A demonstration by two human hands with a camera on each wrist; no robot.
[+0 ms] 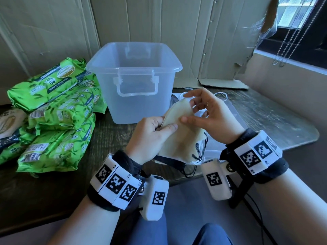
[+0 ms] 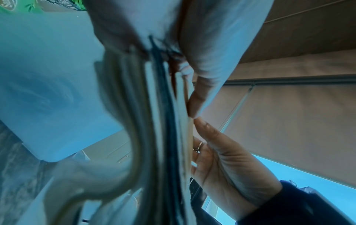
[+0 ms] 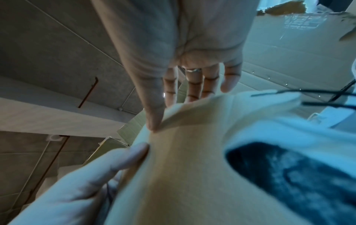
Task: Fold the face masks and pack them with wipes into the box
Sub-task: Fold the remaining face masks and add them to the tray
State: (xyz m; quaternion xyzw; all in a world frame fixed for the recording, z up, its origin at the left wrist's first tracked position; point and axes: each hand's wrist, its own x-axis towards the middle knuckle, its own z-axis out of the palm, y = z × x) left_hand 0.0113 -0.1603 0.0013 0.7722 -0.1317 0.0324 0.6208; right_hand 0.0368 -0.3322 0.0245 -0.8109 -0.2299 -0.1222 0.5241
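Note:
A stack of face masks (image 1: 182,138), beige on top with white and black ones beneath, is held just above the table in front of the clear plastic box (image 1: 134,68). My left hand (image 1: 159,128) grips the stack's left edge, thumb on top. My right hand (image 1: 190,112) pinches the beige mask's upper end, thumb in front and fingers behind. The right wrist view shows that thumb (image 3: 154,121) pressing the beige mask (image 3: 192,159). In the left wrist view the layered mask edges (image 2: 163,121) appear side-on. Green wipes packs (image 1: 58,110) lie stacked to the box's left.
More white masks with ear loops (image 1: 221,96) lie on clear plastic behind my right hand. A beige wipes pack (image 1: 8,121) sits at the far left. Cardboard sheets (image 1: 177,23) stand behind the box. The dark table (image 1: 283,121) ends in a rounded corner on the right.

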